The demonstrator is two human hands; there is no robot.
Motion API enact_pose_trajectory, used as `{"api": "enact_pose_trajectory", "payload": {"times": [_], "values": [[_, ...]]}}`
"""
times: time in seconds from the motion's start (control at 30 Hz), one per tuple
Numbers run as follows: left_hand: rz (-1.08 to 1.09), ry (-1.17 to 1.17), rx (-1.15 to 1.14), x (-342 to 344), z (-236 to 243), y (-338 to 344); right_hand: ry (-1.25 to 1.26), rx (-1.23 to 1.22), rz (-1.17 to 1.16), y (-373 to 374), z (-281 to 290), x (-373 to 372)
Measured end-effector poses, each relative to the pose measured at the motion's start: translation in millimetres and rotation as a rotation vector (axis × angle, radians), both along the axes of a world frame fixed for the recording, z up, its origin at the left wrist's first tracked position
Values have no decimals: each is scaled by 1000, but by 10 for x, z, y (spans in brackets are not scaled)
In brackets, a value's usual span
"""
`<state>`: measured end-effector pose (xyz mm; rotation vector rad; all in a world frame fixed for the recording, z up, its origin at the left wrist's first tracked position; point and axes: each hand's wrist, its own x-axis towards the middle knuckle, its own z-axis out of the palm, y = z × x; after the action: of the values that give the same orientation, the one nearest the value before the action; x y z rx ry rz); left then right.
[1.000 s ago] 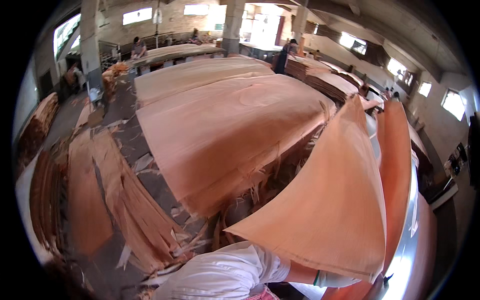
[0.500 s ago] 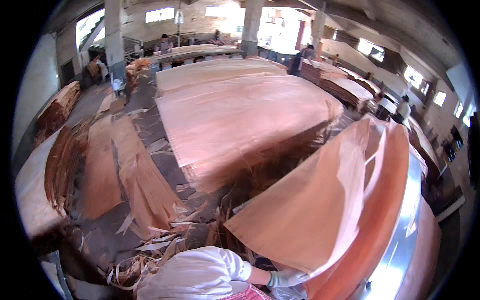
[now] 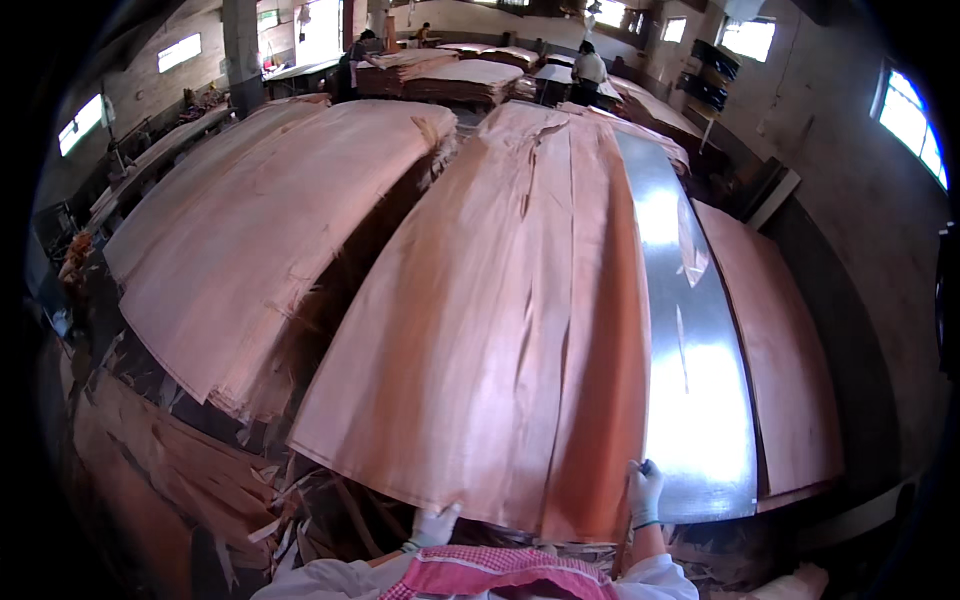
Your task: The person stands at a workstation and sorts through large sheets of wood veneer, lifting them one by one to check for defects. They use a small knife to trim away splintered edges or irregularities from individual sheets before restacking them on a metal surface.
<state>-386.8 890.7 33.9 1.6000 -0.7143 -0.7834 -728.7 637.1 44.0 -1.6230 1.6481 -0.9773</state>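
Observation:
A broad reddish-brown wood veneer sheet [image 3: 450, 330] lies lengthwise in front of me, rippled, with splits and creases along its right half. At its near edge my left hand [image 3: 433, 527], in a pale glove, is closed on the sheet's border. My right hand [image 3: 645, 497], gloved too, is closed at the near corner between the veneer and a shiny metal sheet [image 3: 700, 420]. A small dark tip [image 3: 648, 467] sticks out of its fingers; the rest of that object is hidden. Torn veneer slivers [image 3: 693, 250] lie on the metal.
A tall veneer stack [image 3: 270, 230] with ragged edges stands to the left. More veneer [image 3: 770, 350] lies right of the metal sheet. Scraps [image 3: 180, 460] litter the floor at lower left. People [image 3: 588, 65] work among further stacks [image 3: 465, 80] at the back.
My view has swung right. The veneer sheet, lifted and folded over before, now lies spread out flatter. My left hand still has its near edge; my right hand has come into view.

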Motion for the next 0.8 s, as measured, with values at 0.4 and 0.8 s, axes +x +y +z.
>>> {"api": "enact_pose_trajectory", "payload": {"times": [0.4,0.8], "values": [[471,679,-58,-68,-516,-386,-17,-11,76,-496,98,-268],[-166,-45,1202,-310,-1277,2364,143,-14,55,-764,-125,-871]]}}
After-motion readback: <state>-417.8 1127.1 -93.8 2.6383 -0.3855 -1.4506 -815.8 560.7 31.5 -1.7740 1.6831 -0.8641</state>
